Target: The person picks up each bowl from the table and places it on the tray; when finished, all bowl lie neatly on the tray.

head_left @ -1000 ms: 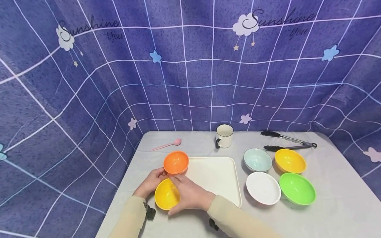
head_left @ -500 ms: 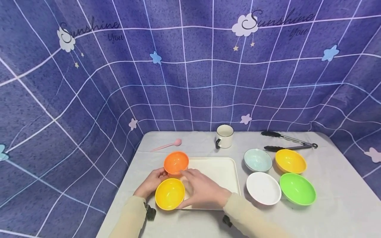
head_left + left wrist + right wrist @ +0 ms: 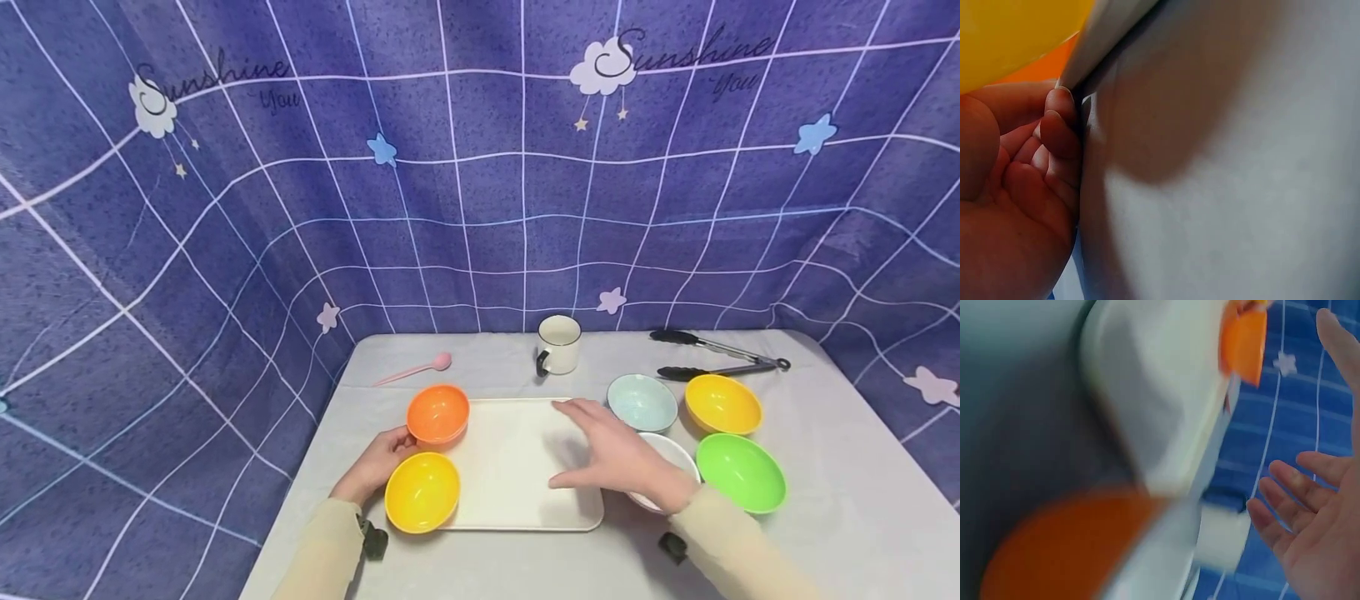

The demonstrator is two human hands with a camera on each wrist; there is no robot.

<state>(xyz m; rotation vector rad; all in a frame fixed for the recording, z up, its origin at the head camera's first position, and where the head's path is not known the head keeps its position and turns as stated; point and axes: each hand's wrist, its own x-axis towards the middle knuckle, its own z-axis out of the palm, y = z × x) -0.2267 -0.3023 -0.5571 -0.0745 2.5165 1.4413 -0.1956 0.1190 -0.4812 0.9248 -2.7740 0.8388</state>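
Observation:
My left hand (image 3: 378,467) is at the left edge of the cream tray (image 3: 517,467), beside the orange bowl (image 3: 438,412) and the yellow bowl (image 3: 422,492). In the left wrist view its thumb and curled fingers (image 3: 1060,134) pinch the tray's rim (image 3: 1107,37), under the yellow bowl (image 3: 1016,40). Both bowls sit over the tray's left side. My right hand (image 3: 618,450) holds nothing, its fingers and thumb spread above the tray's right edge. It partly covers the white bowl (image 3: 678,458). The right wrist view shows this hand (image 3: 1310,512) with its palm bare.
To the right stand a pale blue bowl (image 3: 641,403), a second yellow bowl (image 3: 723,404) and a green bowl (image 3: 741,472). Black-tipped tongs (image 3: 708,354) lie behind them. A white mug (image 3: 558,346) and a pink spoon (image 3: 420,367) are at the back, before the patterned curtain (image 3: 495,192).
My right hand has let go of the front yellow bowl and moved right, across the tray toward the white bowl. The left hand stays at the tray's left edge.

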